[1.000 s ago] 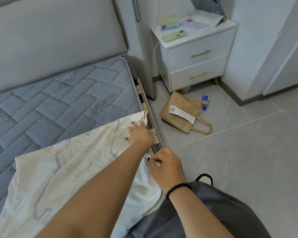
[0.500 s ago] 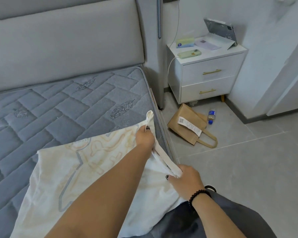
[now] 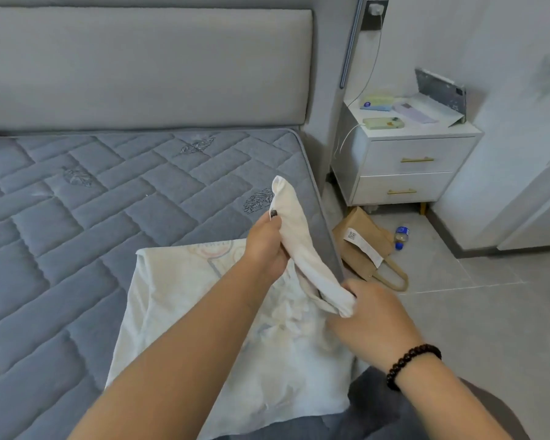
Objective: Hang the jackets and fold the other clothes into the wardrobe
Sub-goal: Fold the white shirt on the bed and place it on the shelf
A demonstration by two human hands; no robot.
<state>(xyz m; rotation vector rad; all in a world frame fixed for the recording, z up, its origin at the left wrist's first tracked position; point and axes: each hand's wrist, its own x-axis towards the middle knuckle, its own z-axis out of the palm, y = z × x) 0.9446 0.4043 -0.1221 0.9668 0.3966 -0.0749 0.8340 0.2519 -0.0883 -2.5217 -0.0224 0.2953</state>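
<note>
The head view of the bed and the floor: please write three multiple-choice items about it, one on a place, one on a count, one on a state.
1. Where does the brown paper bag lie?
A. on the mattress
B. on the floor beside the bed
C. on the nightstand

2. How many drawers does the nightstand have?
A. one
B. two
C. four

3. How is the white garment held?
A. both hands grip it
B. one hand only
C. untouched

Answers: 1 B, it lies on the tiles below the nightstand. 2 B, two gold handles show. 3 A, the left hand and right hand each grip its bunched edge.
</note>
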